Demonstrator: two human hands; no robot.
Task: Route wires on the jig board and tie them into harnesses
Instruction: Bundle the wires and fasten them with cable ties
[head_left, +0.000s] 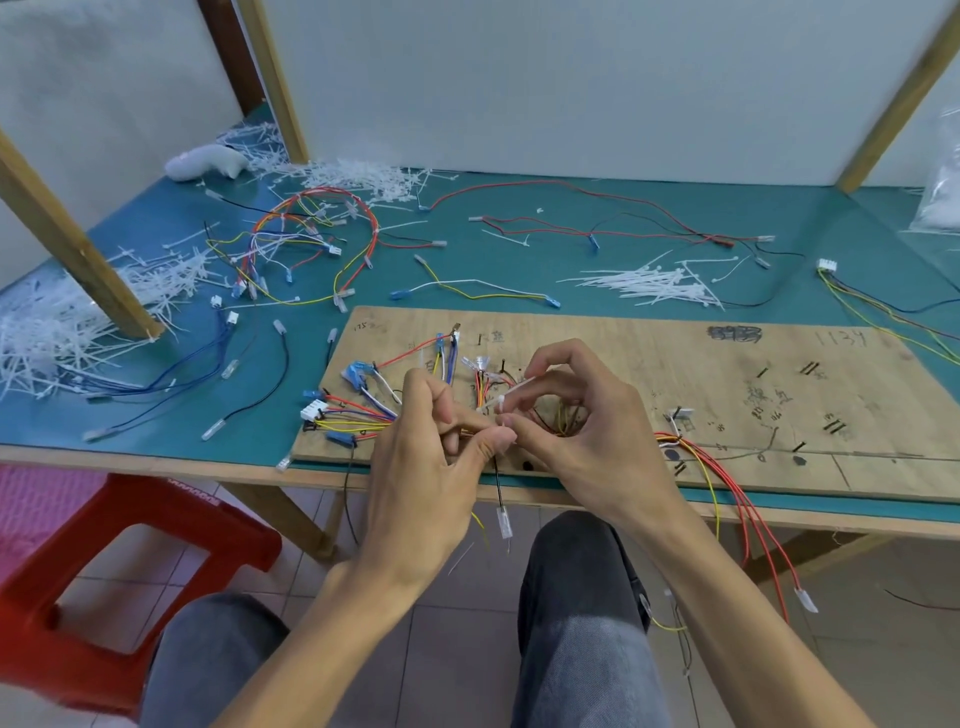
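A plywood jig board lies on the teal table near its front edge. Coloured wires with blue and white connectors fan out over the board's left part and gather into a bundle under my hands. My left hand pinches the bundle with thumb and fingers. My right hand pinches a white cable tie looped at the bundle, its tail pointing up and to the right. More red and yellow wires run off the board's front edge and hang down.
A pile of white cable ties lies behind the board. Finished harnesses and loose wires cover the table's left and back. Cut tie tails heap at the left by a wooden post. A red stool stands below left.
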